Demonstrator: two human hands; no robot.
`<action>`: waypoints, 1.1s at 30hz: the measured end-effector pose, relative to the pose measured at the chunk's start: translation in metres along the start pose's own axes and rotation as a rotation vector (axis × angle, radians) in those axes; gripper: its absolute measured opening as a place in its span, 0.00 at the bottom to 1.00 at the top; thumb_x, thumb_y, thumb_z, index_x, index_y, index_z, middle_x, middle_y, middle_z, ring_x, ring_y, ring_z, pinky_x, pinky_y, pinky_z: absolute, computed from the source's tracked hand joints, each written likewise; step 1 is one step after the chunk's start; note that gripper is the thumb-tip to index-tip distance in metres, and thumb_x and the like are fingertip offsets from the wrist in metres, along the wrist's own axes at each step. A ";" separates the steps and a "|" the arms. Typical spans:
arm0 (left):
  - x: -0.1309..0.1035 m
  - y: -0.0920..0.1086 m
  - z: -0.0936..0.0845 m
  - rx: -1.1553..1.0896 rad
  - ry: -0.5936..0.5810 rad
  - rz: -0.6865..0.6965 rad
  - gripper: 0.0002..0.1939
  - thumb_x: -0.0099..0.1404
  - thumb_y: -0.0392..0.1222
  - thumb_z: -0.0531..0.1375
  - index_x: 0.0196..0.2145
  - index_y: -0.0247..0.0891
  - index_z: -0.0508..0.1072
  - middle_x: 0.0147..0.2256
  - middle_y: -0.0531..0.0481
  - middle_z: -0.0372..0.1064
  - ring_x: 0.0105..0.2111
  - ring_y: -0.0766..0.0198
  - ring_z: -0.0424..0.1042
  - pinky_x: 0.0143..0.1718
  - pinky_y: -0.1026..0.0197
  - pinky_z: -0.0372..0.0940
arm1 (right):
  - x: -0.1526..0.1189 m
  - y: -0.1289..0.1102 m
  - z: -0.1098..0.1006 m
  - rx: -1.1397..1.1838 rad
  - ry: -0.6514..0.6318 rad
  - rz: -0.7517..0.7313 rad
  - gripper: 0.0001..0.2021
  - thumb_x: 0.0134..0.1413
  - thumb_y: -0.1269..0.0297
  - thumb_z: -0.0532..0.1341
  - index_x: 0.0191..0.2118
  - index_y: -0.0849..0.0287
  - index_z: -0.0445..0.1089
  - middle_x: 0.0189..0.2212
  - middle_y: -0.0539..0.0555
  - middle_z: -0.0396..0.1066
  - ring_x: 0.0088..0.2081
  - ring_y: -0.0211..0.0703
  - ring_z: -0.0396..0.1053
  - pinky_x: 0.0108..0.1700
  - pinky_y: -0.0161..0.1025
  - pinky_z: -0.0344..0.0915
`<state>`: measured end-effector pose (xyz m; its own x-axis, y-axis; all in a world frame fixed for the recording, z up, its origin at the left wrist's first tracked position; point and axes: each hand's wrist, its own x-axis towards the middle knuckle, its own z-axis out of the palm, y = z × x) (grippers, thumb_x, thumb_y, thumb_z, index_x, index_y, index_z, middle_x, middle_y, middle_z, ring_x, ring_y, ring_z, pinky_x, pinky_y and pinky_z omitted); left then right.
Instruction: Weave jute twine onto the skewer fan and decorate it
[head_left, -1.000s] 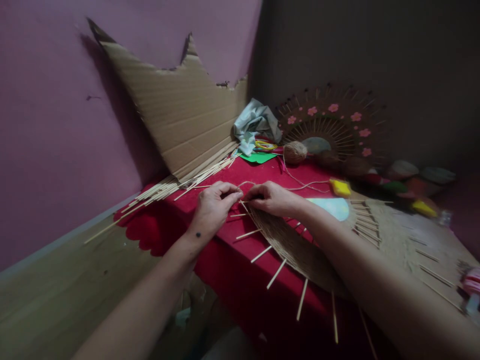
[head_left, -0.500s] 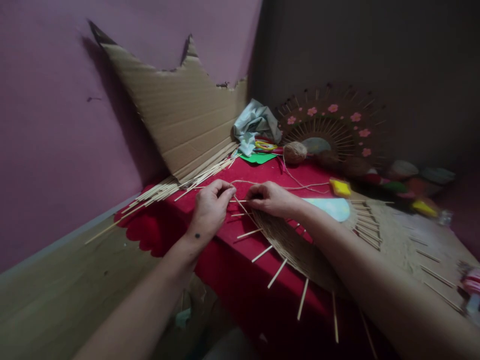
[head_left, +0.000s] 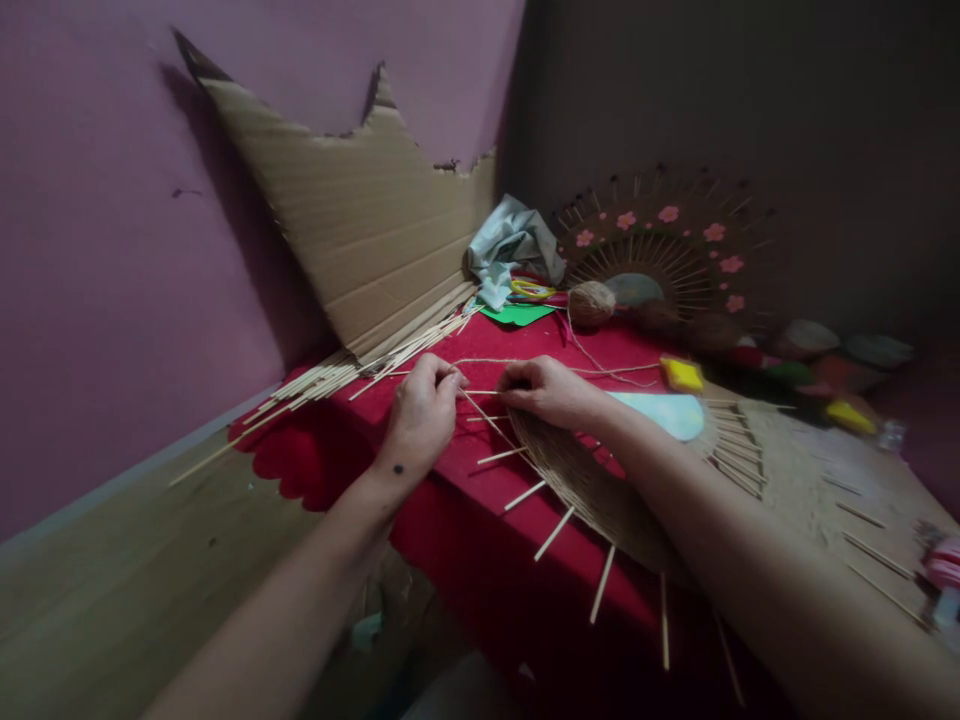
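Observation:
A half-round fan of thin sticks woven with twine lies on the red cloth, its bare stick ends poking outward. At its far left edge my left hand pinches the twine, which runs taut down to the woven rim. Just beside it, my right hand is closed at the woven edge, around the end of a stick; its fingertips are partly hidden. A loose length of twine trails behind both hands towards a ball of twine.
Loose thin sticks lie along the left edge beneath a torn cardboard sheet. A crumpled grey cloth, green sheet and yellow packet sit behind. A finished flowered fan leans at the back wall.
My left hand has shifted slightly left and up, and the twine stretches a little longer from the rim. My right hand has moved slightly right and up.

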<state>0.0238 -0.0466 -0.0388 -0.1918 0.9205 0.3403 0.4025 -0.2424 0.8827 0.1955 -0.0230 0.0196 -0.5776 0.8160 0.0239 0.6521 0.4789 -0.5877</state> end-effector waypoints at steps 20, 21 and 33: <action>0.001 0.007 -0.001 -0.145 -0.049 -0.019 0.05 0.57 0.40 0.57 0.27 0.36 0.69 0.23 0.54 0.66 0.21 0.70 0.61 0.23 0.66 0.56 | -0.001 0.007 0.001 0.472 -0.011 0.097 0.09 0.39 0.77 0.57 0.30 0.62 0.70 0.27 0.49 0.68 0.30 0.36 0.63 0.35 0.34 0.58; 0.002 0.008 -0.001 -0.168 -0.066 -0.018 0.05 0.57 0.40 0.58 0.27 0.36 0.69 0.21 0.55 0.64 0.20 0.70 0.59 0.22 0.66 0.55 | -0.001 0.008 0.002 0.484 -0.014 0.092 0.09 0.39 0.78 0.57 0.30 0.62 0.70 0.26 0.49 0.67 0.29 0.35 0.63 0.35 0.34 0.57; 0.015 0.030 0.000 -0.389 -0.337 -0.172 0.07 0.50 0.39 0.63 0.27 0.33 0.74 0.24 0.50 0.71 0.24 0.68 0.67 0.27 0.66 0.61 | 0.004 0.014 0.011 0.574 0.004 0.016 0.10 0.40 0.81 0.58 0.30 0.61 0.65 0.23 0.45 0.65 0.27 0.33 0.63 0.33 0.33 0.57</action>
<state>0.0325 -0.0401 -0.0071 0.0974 0.9887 0.1143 0.0174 -0.1165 0.9930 0.1977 -0.0167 0.0027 -0.5676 0.8232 0.0136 0.2890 0.2147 -0.9330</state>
